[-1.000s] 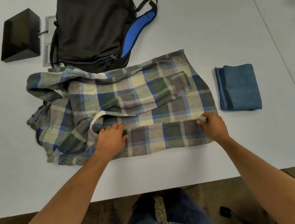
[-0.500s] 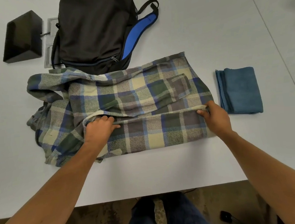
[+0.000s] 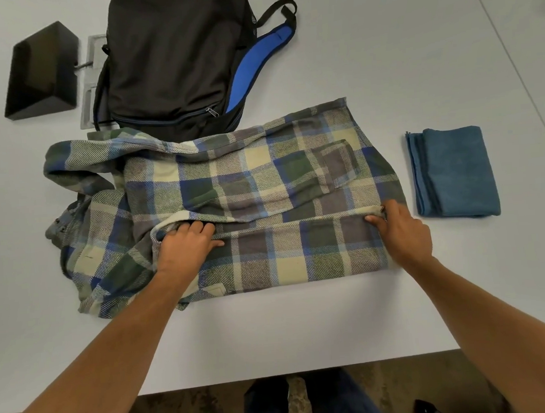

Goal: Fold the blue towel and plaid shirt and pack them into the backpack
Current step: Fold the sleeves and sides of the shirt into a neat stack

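Note:
The plaid shirt [image 3: 262, 181] lies spread across the middle of the white table [image 3: 274, 330], its near hem folded up over its body. My left hand [image 3: 186, 245] grips the folded edge at its left end. My right hand [image 3: 403, 232] pinches the same edge at its right end. The blue towel [image 3: 454, 172] lies folded flat to the right of the shirt, apart from it. The black backpack [image 3: 174, 57] with a blue-lined strap lies behind the shirt, and the shirt's far edge touches it.
A black angular box [image 3: 42, 71] sits at the far left, beside a grey plate [image 3: 91, 74] partly under the backpack. The table's near edge runs just in front of my legs. A seam crosses the table at the far right.
Both hands have carried the shirt's near hem away from me, up over the shirt body, so the folded band is now wider.

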Demonstrator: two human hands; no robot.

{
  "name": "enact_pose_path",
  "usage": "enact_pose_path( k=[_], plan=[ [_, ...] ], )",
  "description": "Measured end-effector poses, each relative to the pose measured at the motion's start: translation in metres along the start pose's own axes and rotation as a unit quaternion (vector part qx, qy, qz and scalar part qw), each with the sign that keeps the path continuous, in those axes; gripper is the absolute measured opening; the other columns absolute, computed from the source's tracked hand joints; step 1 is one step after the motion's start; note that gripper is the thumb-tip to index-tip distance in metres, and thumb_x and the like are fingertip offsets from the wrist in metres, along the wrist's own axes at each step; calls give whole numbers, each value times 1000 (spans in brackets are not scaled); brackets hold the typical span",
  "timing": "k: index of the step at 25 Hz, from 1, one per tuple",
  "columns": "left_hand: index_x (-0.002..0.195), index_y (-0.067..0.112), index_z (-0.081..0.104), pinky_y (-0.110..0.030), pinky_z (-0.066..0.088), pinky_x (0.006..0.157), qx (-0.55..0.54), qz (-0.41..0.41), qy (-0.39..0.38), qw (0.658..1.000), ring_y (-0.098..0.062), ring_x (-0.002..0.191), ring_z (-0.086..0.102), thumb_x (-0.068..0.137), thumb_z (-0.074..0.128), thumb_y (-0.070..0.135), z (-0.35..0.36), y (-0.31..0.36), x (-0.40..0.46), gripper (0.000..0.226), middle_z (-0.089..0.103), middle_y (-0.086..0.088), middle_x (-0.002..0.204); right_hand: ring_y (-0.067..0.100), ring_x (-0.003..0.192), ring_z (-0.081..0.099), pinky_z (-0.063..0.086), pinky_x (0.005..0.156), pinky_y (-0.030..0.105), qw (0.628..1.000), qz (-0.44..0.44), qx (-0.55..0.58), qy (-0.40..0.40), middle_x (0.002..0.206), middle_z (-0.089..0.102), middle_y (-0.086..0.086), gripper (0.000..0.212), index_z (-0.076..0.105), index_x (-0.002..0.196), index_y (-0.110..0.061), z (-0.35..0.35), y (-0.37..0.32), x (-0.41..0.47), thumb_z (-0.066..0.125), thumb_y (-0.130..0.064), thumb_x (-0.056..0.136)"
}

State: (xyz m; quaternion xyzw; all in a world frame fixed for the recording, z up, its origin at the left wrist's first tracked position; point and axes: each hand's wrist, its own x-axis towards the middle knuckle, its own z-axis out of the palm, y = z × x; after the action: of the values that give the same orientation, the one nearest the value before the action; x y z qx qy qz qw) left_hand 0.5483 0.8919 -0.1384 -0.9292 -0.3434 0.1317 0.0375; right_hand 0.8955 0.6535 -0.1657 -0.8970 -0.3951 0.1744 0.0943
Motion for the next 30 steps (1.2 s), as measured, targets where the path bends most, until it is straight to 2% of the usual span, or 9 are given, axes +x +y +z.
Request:
enact_pose_path(
  k=[5,8,10,13,16,18,20,24,30],
  plan=[
    [93,10,65,-41,49,65,-8,-18,31,999,-33,80,63,85,68,45,3,6,0,36,67,-12,86,29,82,61,40,62,31,1000,-14,-18,19,113,59,13,51,46,118,-10,8,5,1,33,-55,97],
    [99,9,63,-46,45,75,-17,-31,91,995,-33,86,57,84,72,36,5,14,-8,33,63,-13,92,29,86,59,43,67,32,998,-8,-15,54,111,60,13,54,48,121,-11,11,5,-2,31,-57,98],
    [112,7,61,-49,43,90,-53,-43,153,986,-33,100,56,85,73,22,8,29,-19,33,61,-13,106,30,96,55,43,78,37,993,-17,-16,113,114,59,14,53,50,122,-11,13,-1,-10,30,-55,101],
    [126,2,57,-54,28,113,-132,-31,214,967,-34,127,46,90,61,7,13,70,-34,36,55,-17,129,32,128,41,36,103,46,984,-60,-15,169,138,50,17,49,47,134,-8,23,-25,-36,41,-43,100],
    [137,4,49,-53,22,118,-202,47,180,962,-31,142,33,98,47,19,20,111,-39,41,47,-15,145,29,144,28,27,115,48,976,-166,-2,138,152,40,15,55,39,146,-7,45,-58,-58,43,-38,101],
    [147,10,38,-52,18,119,-203,82,131,967,-27,148,22,103,36,29,29,123,-35,48,36,-10,155,23,150,18,18,120,46,973,-219,-9,72,159,30,10,59,30,153,-11,59,-75,-62,38,-40,103],
    [152,20,27,-51,13,120,-177,78,80,978,-24,151,11,104,27,40,39,124,-32,52,25,-5,160,20,152,9,13,121,46,969,-240,-45,23,162,21,5,61,21,156,-14,71,-82,-59,32,-44,104],
    [156,30,14,-57,7,119,-125,48,18,991,-21,151,-1,102,20,55,48,118,-31,60,9,1,164,18,152,0,4,122,49,968,-225,-110,-22,165,13,0,65,10,157,-22,76,-66,-51,21,-56,103],
    [156,32,10,-62,4,117,-117,34,8,992,-20,151,-3,100,17,60,47,121,-30,62,5,2,164,20,152,-1,5,121,54,982,-139,-125,4,165,6,1,76,12,158,-22,55,-16,-48,14,-67,97]
  ],
)
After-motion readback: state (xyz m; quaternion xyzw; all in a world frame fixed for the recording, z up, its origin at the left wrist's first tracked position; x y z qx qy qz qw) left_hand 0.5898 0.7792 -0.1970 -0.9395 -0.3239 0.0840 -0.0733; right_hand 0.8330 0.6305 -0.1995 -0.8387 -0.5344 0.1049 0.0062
